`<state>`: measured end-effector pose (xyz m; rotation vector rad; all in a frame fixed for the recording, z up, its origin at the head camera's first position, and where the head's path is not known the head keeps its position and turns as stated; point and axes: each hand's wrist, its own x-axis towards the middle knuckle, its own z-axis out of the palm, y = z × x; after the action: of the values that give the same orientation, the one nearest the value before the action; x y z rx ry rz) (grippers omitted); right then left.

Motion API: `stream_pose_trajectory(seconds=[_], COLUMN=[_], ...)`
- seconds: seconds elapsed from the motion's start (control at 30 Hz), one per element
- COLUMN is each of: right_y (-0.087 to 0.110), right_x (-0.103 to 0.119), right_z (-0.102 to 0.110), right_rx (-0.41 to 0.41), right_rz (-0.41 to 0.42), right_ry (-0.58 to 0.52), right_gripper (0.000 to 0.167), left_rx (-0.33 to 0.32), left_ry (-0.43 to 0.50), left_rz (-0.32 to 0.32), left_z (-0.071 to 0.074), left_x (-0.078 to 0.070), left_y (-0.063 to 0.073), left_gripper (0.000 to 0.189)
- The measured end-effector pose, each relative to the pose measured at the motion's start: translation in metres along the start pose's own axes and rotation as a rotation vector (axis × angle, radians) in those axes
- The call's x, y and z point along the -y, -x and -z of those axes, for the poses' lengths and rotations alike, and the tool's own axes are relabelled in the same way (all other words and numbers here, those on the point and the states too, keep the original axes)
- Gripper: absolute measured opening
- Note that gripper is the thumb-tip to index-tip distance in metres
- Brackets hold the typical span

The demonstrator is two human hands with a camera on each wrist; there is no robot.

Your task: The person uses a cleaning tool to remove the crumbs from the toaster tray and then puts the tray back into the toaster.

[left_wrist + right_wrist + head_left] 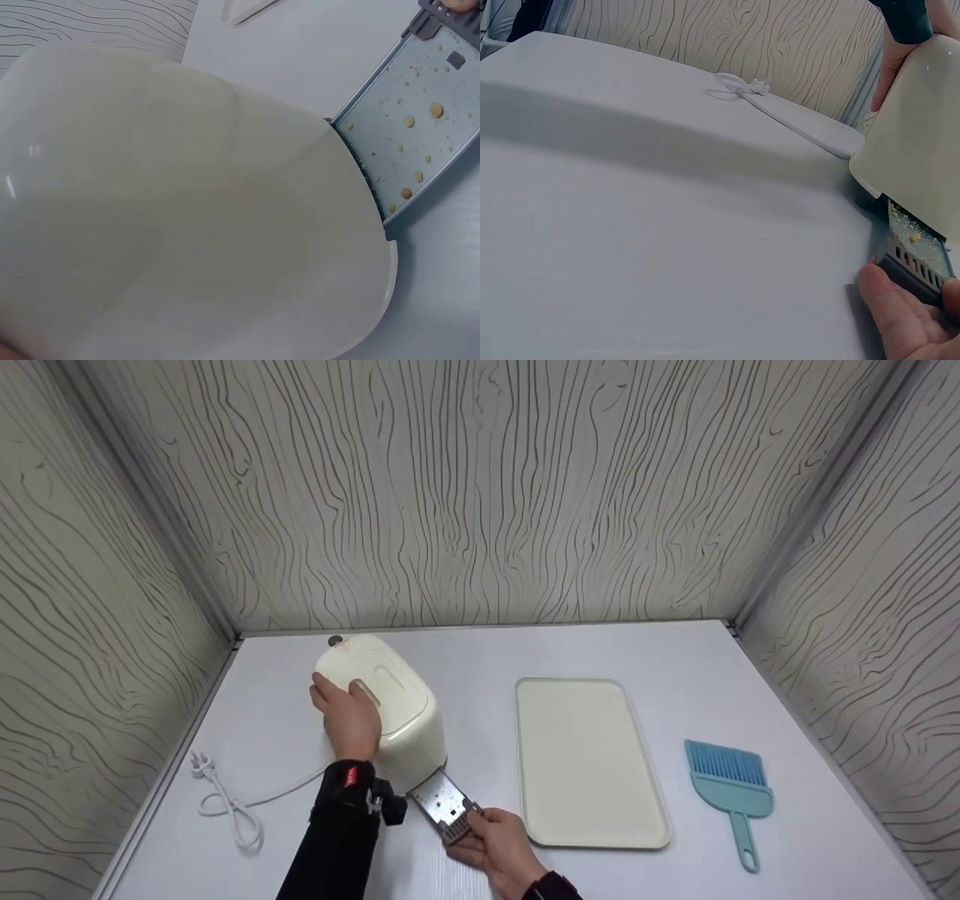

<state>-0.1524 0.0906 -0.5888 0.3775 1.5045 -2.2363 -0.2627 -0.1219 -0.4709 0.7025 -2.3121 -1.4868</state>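
Observation:
A cream toaster (412, 735) with two slots in its top stands on the left part of the table. My left hand (352, 721) holds its left side near the top, with the thumb by one slot. From the toaster's near end sticks out a metal crumb tray (439, 797), partly inside the body. My right hand (499, 844) pinches the tray's grey slotted end between thumb and fingers. Several yellowish crumbs (436, 110) lie on the tray's surface. The left hand is almost wholly out of the left wrist view.
A white power cord with a plug (202, 765) lies looped left of the toaster. Right of the toaster is a cream rectangular tray (589, 765). Farther right lies a blue brush nested with a dustpan (731, 795). Wood-patterned panels (480, 495) enclose the table's back and sides.

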Motion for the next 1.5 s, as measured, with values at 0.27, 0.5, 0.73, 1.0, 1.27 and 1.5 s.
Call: stream_pose_trajectory(seconds=[0.27, 0.5, 0.73, 1.0, 1.27, 1.5], right_y=[0.004, 0.007, 0.01, 0.015, 0.018, 0.021], right_x=[0.001, 0.002, 0.004, 0.004, 0.003, 0.004], right_z=[0.003, 0.008, 0.012, 0.015, 0.022, 0.026], right_rx=[0.02, 0.026, 0.023, 0.037, 0.032, 0.03], right_rz=[-0.008, -0.025, -0.036, -0.044, -0.064, -0.081], right_ry=[-0.01, 0.001, 0.017, -0.005, -0.024, -0.022], right_gripper=[0.028, 0.029, 0.029, 0.027, 0.023, 0.025], left_rx=[-0.004, 0.002, -0.01, -0.009, -0.022, -0.024], left_ry=[0.005, 0.009, -0.001, 0.006, 0.006, 0.007], left_rz=[0.005, 0.006, -0.013, -0.004, -0.008, -0.017], left_z=[0.0, -0.001, -0.002, -0.001, -0.002, -0.001], left_x=[0.0, 0.0, 0.001, 0.001, 0.001, 0.001], left_y=[0.0, 0.0, 0.0, 0.0, 0.0, 0.0], left_gripper=[0.069, 0.07, 0.069, 0.069, 0.069, 0.069])
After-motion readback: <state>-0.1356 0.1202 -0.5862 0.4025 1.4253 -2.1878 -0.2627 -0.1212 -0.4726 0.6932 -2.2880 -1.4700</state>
